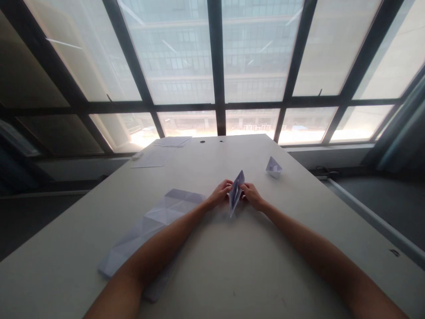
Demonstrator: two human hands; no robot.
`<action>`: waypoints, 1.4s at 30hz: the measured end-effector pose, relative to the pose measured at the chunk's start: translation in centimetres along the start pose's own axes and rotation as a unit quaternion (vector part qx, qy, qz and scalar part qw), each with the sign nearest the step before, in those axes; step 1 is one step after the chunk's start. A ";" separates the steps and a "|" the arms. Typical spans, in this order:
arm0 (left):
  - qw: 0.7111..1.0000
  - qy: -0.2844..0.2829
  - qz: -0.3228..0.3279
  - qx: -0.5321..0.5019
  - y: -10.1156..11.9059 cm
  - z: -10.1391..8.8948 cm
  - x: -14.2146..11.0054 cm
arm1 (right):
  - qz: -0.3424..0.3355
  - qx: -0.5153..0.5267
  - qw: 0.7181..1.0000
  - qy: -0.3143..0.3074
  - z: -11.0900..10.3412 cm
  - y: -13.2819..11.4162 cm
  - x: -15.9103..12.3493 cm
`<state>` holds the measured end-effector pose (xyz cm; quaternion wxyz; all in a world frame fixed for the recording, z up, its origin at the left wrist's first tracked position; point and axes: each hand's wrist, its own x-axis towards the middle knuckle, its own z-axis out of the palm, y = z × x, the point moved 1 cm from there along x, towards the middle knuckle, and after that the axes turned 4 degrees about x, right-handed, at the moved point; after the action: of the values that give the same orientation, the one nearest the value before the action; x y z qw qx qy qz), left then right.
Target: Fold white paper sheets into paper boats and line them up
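Note:
Between my two hands is a folded piece of white paper [236,194], held upright with a narrow opening along its edge facing me. My left hand [223,192] grips its left side, fingers bent against the paper. On the other side, my right hand [251,195] pinches the right face with the thumb in front. Some fingertips of both hands are hidden behind the paper. Beyond my right hand stands a finished-looking folded paper boat [274,168]. A creased, unfolded sheet of paper [162,210] lies to the left, partly covered by my left forearm.
Flat white sheets [151,158] lie at the far left of the white table [252,266], with more paper [172,141] behind them. A dark round hole [202,141] sits near the far edge. A small dark mark or object [394,252] is at the right edge. Large windows stand beyond.

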<state>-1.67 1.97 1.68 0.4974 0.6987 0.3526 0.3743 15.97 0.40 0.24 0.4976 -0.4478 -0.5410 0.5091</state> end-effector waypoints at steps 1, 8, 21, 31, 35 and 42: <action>1.000 0.007 -0.001 -0.008 -0.1 -0.1 0.0 | 0.001 -0.006 1.000 0.014 0.0 0.1 0.1; 0.999 0.023 -0.009 -0.025 -0.2 -0.2 0.2 | -0.027 -0.034 0.999 0.028 0.1 -0.1 0.0; 0.998 -0.010 0.042 0.050 0.1 -0.3 0.3 | -0.089 -0.061 0.994 -0.031 -0.1 0.1 0.1; 0.999 -0.010 -0.018 0.044 -0.3 -0.5 0.5 | -0.058 -0.066 0.996 -0.019 -0.5 1.0 0.7; 0.999 -0.014 -0.029 0.019 0.2 -0.5 0.4 | -0.009 0.002 1.000 -0.015 -0.7 1.1 0.8; 0.998 -0.045 -0.026 -0.017 0.3 -0.2 0.5 | 0.048 0.120 0.991 -0.026 -1.2 0.3 0.6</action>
<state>-1.57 2.43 2.07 0.5343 0.6970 0.3408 0.3354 17.06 1.18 -0.04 0.5081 -0.3968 -0.4666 0.6055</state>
